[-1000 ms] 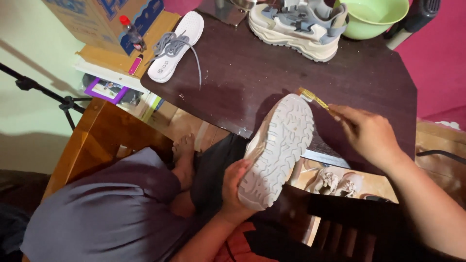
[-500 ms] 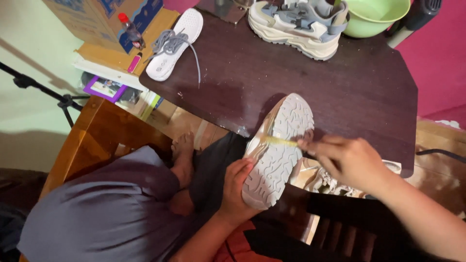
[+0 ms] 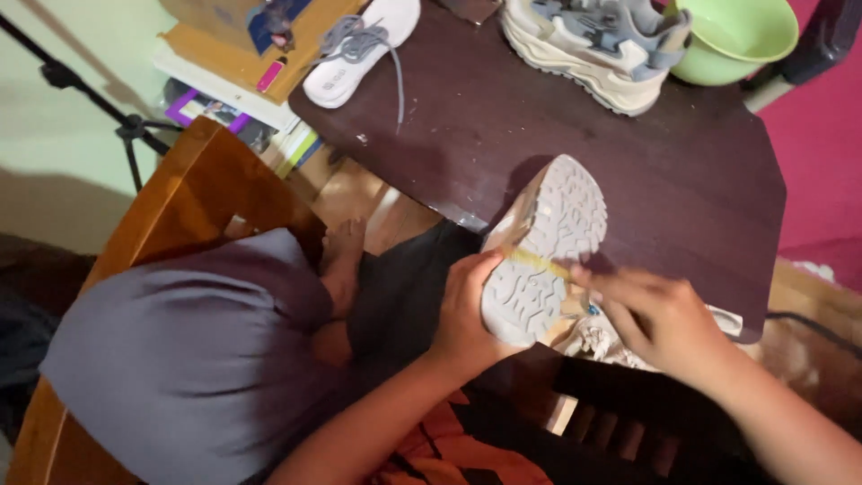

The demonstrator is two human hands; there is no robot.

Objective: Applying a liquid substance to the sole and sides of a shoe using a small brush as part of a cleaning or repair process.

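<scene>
A pale sneaker (image 3: 548,242) is turned sole up, its toe leaning on the near edge of the dark table (image 3: 682,171). My left hand (image 3: 467,310) grips its heel end from below. My right hand (image 3: 660,319) holds a yellow toothbrush (image 3: 537,261), whose head lies across the middle of the grey tread. The brush handle disappears into my fingers.
The matching sneaker (image 3: 597,40) stands upright at the table's far side beside a green bowl (image 3: 736,36). A white insole (image 3: 359,49) with a grey lace (image 3: 373,45) lies at the far left corner. A wooden chair (image 3: 180,207) is at my left; a tripod (image 3: 99,108) stands beyond.
My right hand brought the toothbrush from the sneaker's toe tip down to the middle of the sole. The view shifted, and my left hand slid a little higher up the heel.
</scene>
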